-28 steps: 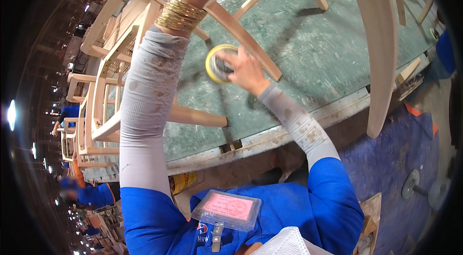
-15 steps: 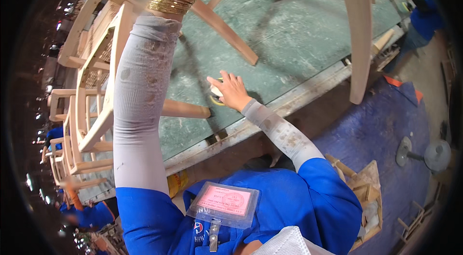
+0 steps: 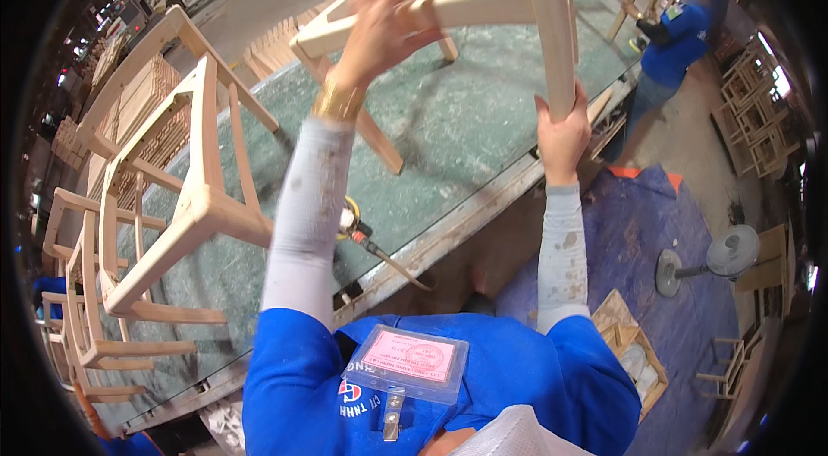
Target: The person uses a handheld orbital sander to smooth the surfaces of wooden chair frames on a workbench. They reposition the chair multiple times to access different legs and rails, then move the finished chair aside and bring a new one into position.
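Observation:
A pale wooden chair frame (image 3: 492,6) stands on the green tabletop in front of me. My right hand (image 3: 563,138) is wrapped round the lower part of its near right leg. Beside the frame's left corner is my left hand (image 3: 385,29), its fingers apart and somewhat blurred, close to the rail. Whether those fingers touch the wood I cannot tell. A small hand tool (image 3: 352,219) with a yellow rim and a hose lies by the table's near edge, partly behind my left forearm.
More wooden chair frames (image 3: 203,206) crowd the left side of the green table (image 3: 466,137). A person in blue (image 3: 681,37) works at the far right end. On the right floor are a blue sheet (image 3: 630,240), a grey fan (image 3: 733,251) and a wooden crate (image 3: 625,344).
My right hand has left the hand tool on the table and now grips the chair leg. The chair frame has shifted and turned. My left hand shows more fully, and the view has tilted up.

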Demonstrator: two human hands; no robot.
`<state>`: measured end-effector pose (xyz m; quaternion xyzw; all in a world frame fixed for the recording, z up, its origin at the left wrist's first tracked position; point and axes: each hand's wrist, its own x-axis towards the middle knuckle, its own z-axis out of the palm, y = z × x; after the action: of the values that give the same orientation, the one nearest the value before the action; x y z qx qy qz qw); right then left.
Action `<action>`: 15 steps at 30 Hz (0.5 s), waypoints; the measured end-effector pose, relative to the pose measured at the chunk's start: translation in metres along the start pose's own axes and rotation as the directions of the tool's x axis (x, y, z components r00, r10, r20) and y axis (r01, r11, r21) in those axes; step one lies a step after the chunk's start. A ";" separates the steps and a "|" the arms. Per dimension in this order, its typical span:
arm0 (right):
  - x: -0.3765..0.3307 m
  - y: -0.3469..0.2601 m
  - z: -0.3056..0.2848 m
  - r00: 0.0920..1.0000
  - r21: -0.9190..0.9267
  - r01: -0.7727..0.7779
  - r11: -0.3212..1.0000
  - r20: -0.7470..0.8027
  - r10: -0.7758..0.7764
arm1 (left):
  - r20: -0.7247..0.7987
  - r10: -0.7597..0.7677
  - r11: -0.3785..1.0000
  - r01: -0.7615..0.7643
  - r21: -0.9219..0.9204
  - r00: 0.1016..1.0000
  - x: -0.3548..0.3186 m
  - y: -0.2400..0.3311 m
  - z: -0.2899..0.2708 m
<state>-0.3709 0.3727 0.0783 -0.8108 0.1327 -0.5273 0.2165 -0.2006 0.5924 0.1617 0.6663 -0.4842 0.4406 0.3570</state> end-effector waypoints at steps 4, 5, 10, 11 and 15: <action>-0.009 0.022 -0.003 0.998 -0.006 0.009 1.000 -0.064 -0.010 | -0.501 -0.621 0.688 0.725 0.018 0.603 -0.146 -0.039 -0.025; -0.006 0.019 -0.003 0.998 0.042 0.022 0.999 -0.061 -0.019 | -0.461 -0.780 0.542 0.825 -0.162 0.422 -0.191 -0.056 -0.035; -0.010 0.071 -0.020 0.992 0.182 -0.117 0.976 -0.033 0.125 | 0.268 -0.907 0.215 0.903 -0.371 0.326 -0.251 -0.068 0.011; -0.006 0.082 -0.023 0.992 0.185 -0.118 0.976 -0.023 0.124 | 0.397 -0.844 0.148 0.867 -0.475 0.361 -0.248 -0.070 0.022; 0.020 0.119 -0.030 0.990 0.203 -0.136 0.970 -0.009 0.140 | 0.556 -0.772 -0.090 0.812 -0.577 0.309 -0.206 -0.051 0.059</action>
<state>-0.3882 0.2538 0.0459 -0.7672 0.1371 -0.5313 0.3322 -0.1669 0.6212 -0.0544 0.5835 -0.1403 -0.1442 0.7868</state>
